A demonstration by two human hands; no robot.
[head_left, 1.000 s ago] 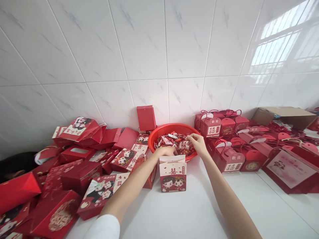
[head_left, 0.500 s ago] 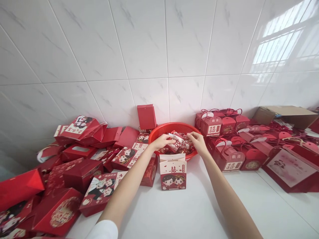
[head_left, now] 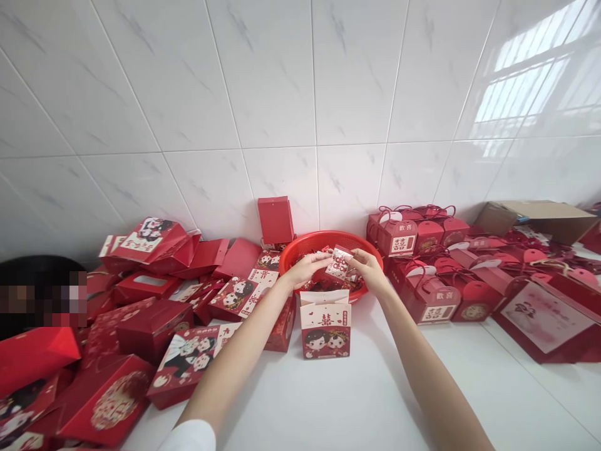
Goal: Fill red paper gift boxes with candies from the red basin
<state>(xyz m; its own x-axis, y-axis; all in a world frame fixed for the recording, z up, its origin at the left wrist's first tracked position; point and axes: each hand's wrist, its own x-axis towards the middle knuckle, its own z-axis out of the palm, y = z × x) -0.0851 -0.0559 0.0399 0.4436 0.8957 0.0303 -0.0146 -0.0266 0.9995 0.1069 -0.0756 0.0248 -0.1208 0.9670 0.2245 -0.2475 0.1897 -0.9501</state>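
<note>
A small white packet with a red pattern (head_left: 339, 263) is pinched between both hands above the red plastic basket (head_left: 304, 240). My left hand (head_left: 304, 270) grips its left side, with the fingertips partly hidden. My right hand (head_left: 370, 269) has thumb and fingers closed on its right edge. More wrapped pieces lie inside the basket, too small to make out singly. Just in front of the basket stands an upright red and cream paper gift box (head_left: 327, 332) with its top open and two cartoon faces on it.
A heap of red gift boxes (head_left: 141, 326) spreads along the left. Red handled boxes (head_left: 434, 300) stand in rows on the right, with a brown cardboard box (head_left: 539, 216) behind. A tiled wall (head_left: 282, 94) closes the back. Another person's dark-haired head (head_left: 47, 275) shows at far left.
Both hands have lifted slightly and turned the packet, which now shows its patterned face. Another person's head has come into view at the left. The upright gift box stays put.
</note>
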